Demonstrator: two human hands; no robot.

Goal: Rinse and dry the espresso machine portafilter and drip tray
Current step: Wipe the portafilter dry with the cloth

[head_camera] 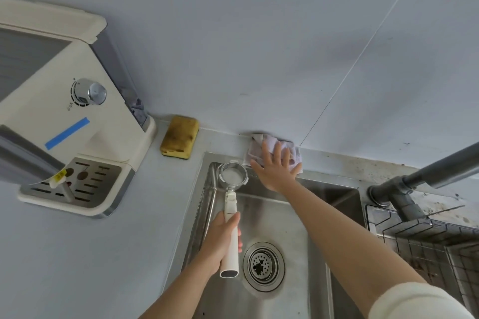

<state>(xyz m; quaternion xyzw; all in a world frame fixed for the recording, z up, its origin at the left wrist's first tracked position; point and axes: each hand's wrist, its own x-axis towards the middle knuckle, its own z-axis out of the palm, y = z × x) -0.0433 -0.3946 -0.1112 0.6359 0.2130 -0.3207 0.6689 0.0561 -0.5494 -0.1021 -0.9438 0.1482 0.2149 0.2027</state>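
portafilter [229, 202] centre frame over sink [272, 215]; stiff, metal head heavy, likely wet and slick, best held by white handle | left hand [220, 241] wrapped round that handle | right hand [274, 173] spread flat, pressing cloth [269, 146] at sink's back edge | drip tray [75, 184] left of frame, seated in machine [51, 111]

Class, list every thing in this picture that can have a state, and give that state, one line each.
Portafilter, out of the machine, held over the sink, basket facing up.
Left hand, gripping the portafilter handle.
Right hand, fingers spread flat on the cloth.
Cloth, crumpled on the ledge behind the sink.
Drip tray, seated in the espresso machine.
Faucet, no water visible.
Drain strainer, in place.
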